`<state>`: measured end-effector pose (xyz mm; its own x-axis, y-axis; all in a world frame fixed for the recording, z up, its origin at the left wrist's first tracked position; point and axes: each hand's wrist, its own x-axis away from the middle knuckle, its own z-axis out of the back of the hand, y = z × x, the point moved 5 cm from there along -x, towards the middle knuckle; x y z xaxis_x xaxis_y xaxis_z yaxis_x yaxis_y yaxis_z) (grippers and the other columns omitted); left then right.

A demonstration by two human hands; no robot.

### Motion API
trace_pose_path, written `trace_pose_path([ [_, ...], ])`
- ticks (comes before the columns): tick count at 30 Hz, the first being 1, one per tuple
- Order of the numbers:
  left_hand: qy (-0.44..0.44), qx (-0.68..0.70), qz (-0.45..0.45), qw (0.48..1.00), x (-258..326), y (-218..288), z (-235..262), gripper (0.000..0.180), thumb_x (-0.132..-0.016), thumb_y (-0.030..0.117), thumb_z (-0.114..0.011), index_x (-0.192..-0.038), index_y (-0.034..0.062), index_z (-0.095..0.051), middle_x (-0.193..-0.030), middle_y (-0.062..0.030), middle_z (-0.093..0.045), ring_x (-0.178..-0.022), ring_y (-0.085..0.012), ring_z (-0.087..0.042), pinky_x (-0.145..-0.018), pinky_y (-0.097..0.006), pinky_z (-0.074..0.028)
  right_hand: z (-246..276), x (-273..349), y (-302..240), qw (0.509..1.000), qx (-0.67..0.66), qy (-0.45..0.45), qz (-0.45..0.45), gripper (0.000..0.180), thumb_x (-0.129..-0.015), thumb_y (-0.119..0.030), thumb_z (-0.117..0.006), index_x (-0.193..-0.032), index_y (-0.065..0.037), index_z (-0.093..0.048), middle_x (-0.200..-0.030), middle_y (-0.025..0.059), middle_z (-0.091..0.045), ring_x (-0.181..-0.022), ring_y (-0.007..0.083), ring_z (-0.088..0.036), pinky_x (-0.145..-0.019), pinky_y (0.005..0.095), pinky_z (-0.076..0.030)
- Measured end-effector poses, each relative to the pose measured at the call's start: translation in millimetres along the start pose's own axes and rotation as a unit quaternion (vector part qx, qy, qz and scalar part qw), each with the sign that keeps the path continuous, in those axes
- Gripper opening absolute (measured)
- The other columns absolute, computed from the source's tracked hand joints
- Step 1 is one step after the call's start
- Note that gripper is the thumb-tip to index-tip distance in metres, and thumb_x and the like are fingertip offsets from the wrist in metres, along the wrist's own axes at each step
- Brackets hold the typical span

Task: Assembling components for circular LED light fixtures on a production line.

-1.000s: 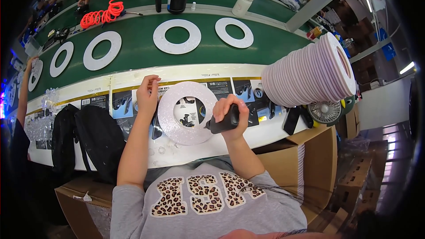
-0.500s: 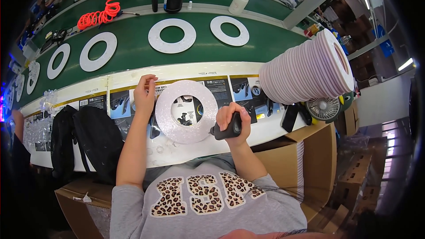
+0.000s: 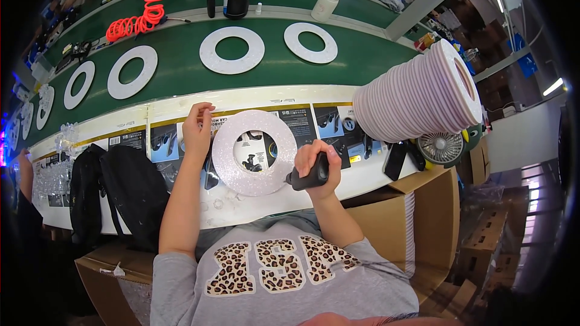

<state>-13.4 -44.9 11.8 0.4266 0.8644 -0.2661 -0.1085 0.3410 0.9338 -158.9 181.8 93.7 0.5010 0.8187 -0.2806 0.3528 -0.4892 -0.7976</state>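
Note:
A white glittery flat ring (image 3: 229,172) lies in front of me on the white worktop, over printed packaging sheets. My right hand (image 3: 319,166) is closed around a small black squeeze bottle (image 3: 313,175). The bottle is tilted, its narrow nozzle pointing left at the ring's lower right rim; whether tip and ring touch I cannot tell. Beside the ring's upper left edge, my left hand (image 3: 197,124) rests with loosely bent fingers and nothing visible in them.
A leaning stack of white rings (image 3: 411,96) stands to the right, by a small fan (image 3: 441,147) and a black phone (image 3: 395,162). Several rings lie on the green conveyor belt (image 3: 175,72) beyond. A black bag (image 3: 133,181) sits left, near another person's hand (image 3: 25,172).
The rings on the green belt have shifted slightly left. My hands, the bottle and the ring in front of me stay almost still.

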Motion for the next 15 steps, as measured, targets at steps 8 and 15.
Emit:
trace_pose_path([
  [8, 0.017, 0.008, -0.019, 1.0, 0, 1, 1, 0.014, -0.09, 0.01, -0.051, -0.1, 0.0033, -0.058, -0.089, -0.0055, -0.066, -0.075, -0.0139, -0.061, -0.064, -0.026, -0.047, 10, -4, -17, 0.998, -0.024, 0.043, 0.034, 0.039, -0.093, -0.035, -0.035, -0.07, -0.005, -0.042, -0.057, 0.0087, -0.047, -0.054, 0.0154, -0.044, -0.056, 0.0262, -0.038],
  [15, 0.008, 0.003, -0.01, 1.0, 0, 2, 0, 0.014, -0.091, 0.009, -0.05, -0.101, 0.0028, -0.058, -0.091, -0.0055, -0.066, -0.077, -0.0128, -0.06, -0.068, -0.025, -0.047, 14, -3, -9, 0.999, -0.022, 0.031, 0.026, 0.041, -0.092, -0.038, -0.036, -0.067, -0.006, -0.042, -0.055, 0.0081, -0.046, -0.053, 0.0146, -0.043, -0.054, 0.0249, -0.036],
])
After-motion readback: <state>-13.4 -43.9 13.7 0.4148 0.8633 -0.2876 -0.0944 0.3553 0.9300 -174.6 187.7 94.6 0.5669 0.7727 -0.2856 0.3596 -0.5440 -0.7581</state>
